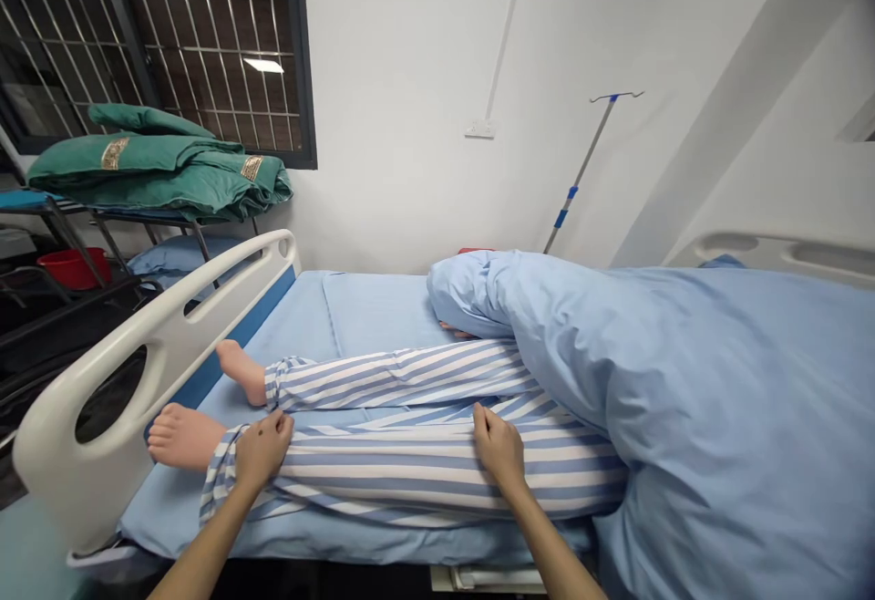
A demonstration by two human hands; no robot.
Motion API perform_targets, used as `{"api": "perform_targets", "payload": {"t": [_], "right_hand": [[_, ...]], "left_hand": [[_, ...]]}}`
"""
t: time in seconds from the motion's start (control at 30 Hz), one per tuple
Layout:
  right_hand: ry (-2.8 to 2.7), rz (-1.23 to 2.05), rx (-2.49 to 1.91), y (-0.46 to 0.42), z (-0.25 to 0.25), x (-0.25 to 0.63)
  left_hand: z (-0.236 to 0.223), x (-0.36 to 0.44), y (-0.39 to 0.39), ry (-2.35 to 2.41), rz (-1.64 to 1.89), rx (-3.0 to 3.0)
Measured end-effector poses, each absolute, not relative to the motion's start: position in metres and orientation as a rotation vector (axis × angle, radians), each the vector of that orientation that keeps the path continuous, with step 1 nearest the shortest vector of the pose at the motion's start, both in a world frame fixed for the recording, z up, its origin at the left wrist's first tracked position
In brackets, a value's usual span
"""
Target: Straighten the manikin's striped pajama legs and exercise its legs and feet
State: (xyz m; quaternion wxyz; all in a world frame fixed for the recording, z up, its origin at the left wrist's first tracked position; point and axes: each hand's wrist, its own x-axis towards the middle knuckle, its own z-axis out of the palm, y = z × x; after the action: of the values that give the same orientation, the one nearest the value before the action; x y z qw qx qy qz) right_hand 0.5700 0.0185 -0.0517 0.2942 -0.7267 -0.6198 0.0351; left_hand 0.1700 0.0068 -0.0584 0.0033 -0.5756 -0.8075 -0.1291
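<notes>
Both my hands are on the striped trousers (383,472), near leg. Left hand (263,448): fingers curled tight on the cloth just above the cuff. Right hand (499,447): clenched on the same leg, higher up, well right of my left. Trouser cloth runs between the two, some slack on my side. Near foot (184,436) is bare, just left of my left hand; far foot (242,370) is beyond it, also to the left. Far trouser leg lies past both hands, roughly parallel. Blue quilt (717,390) is bunched right of my right hand, over the top of the trousers. Footboard (164,336) stands left of my left hand, past the feet.
</notes>
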Motion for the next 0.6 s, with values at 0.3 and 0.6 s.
{"api": "perform_targets", "payload": {"t": [0.3,0.6], "right_hand": [[-1.618,0.144,-2.033,0.019,-0.046,0.559],[-1.786,0.617,-1.435,0.028,-0.049,0.338]], "left_hand": [[-0.060,0.171,0.006,-2.525,-0.385,-1.813],[-0.069,0.167,0.008,-2.501,-0.413,-1.846]]}}
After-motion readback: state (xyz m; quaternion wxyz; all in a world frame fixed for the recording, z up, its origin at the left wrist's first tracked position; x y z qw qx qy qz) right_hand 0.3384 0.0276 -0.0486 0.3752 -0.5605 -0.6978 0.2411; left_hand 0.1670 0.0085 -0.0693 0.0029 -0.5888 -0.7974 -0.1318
